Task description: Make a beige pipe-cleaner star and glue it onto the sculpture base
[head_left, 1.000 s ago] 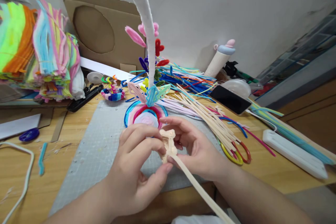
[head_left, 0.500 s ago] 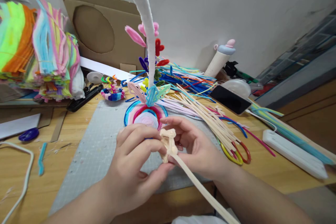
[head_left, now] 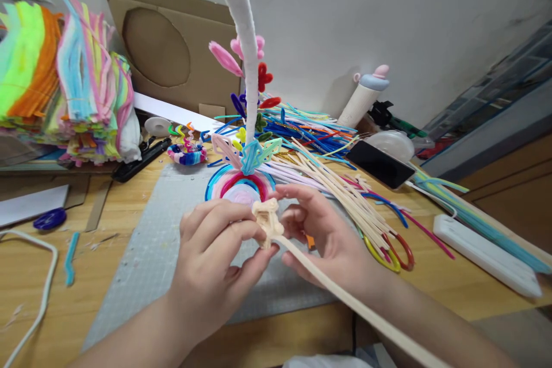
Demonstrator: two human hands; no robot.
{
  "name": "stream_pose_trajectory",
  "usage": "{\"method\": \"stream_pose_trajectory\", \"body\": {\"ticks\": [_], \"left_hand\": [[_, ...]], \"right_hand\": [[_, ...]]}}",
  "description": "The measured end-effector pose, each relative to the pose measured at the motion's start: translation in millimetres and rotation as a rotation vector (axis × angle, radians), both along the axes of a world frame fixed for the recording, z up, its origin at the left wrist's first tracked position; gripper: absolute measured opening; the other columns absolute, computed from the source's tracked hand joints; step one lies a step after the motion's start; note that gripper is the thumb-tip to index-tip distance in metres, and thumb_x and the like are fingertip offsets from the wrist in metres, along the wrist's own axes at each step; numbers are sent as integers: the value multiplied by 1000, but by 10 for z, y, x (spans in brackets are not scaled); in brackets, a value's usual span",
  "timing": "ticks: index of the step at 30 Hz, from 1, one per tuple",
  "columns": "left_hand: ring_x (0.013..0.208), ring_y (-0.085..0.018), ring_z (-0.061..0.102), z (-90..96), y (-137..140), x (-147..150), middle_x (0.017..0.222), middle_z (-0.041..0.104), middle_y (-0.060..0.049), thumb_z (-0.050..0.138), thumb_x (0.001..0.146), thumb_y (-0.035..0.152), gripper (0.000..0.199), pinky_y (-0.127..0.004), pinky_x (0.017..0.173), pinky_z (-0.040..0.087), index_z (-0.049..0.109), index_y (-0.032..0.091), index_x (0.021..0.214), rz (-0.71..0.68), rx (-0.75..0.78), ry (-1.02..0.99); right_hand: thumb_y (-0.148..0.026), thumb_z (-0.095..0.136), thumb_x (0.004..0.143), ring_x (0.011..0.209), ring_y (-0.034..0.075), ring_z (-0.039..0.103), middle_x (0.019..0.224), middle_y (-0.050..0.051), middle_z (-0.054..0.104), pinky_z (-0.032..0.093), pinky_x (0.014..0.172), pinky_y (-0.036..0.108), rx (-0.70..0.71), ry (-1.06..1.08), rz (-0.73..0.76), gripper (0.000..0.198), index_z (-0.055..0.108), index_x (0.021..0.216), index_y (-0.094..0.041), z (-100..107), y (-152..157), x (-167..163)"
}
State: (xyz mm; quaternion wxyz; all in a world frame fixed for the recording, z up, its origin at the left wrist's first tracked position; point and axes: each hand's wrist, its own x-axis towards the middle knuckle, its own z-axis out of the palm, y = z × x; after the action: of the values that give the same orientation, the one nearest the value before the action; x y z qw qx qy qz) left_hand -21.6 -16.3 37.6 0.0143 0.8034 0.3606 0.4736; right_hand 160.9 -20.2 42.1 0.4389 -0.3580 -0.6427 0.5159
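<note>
Craft piece (head_left: pixel 268 217) is sitting pinched in the left hand (head_left: pixel 211 256), its strip (head_left: pixel 345 295) trailing; the right hand (head_left: pixel 334 236) is curving wide beside it.

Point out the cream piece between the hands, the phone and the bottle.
Cream piece (head_left: pixel 272 223), head view: its middle.
Phone (head_left: pixel 380 165), head view: dark screen.
Bottle (head_left: pixel 360 102), head view: pale body.

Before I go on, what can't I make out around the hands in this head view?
All in the head view:
- Far side of the beige piece: hidden by the piece itself and the left hand.
- Far end of the beige strip: cut off by the bottom edge.
- Orange patch: mostly covered by the right hand; I can't tell what it is.
</note>
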Motion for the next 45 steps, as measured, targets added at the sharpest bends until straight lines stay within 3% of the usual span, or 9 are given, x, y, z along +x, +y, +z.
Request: {"method": "stream_pose_trajectory", "body": {"ticks": [4,8,13,21,34,41,45], "left_hand": [[86,-21,57,-3,15,-3,87,63,-3,69,74,12,14,-39,79,39,59,21,79,64,10,10],[86,-21,58,-19,22,8,87,64,-3,69,74,13,14,-39,78,39,60,21,80,77,28,33],[86,-21,59,-41,16,8,88,64,-3,69,75,14,13,-39,77,39,60,22,81,83,23,54],[86,-21,59,-47,22,8,87,64,-3,69,75,13,12,-39,77,38,60,21,80,74,13,55],[86,-20,58,-46,8,17,86,65,-2,67,77,13,11,-38,77,38,60,21,81,61,24,92],[86,-21,58,-44,13,15,86,65,-3,68,76,13,12,-38,76,38,59,20,81,35,24,109],[87,-21,58,-53,5,8,86,65,-3,67,77,13,12,-38,77,39,58,20,82,35,30,120]], "right_hand": [[-13,70,72,79,14,53,113,4,49,45,69,30,401,-113,-211,43,55,109,-29,29,-46,13],[-6,66,73,88,18,57,93,4,56,47,75,31,656,-241,-289,27,62,92,-25,79,-67,18],[-3,61,73,77,15,61,85,4,61,50,68,28,732,-332,-289,23,61,86,-22,129,-59,16],[-7,61,74,76,17,64,81,4,64,51,67,31,765,-422,-300,19,58,84,-23,119,-40,29],[-7,60,76,77,17,61,80,3,64,49,69,31,645,-404,-320,16,60,82,-22,133,-7,38],[-13,62,80,74,16,58,76,2,61,47,68,30,359,-235,-195,7,62,76,-19,149,69,93],[-21,64,81,66,13,53,75,0,58,43,55,25,120,-139,-173,3,62,79,-19,109,82,120]]}}
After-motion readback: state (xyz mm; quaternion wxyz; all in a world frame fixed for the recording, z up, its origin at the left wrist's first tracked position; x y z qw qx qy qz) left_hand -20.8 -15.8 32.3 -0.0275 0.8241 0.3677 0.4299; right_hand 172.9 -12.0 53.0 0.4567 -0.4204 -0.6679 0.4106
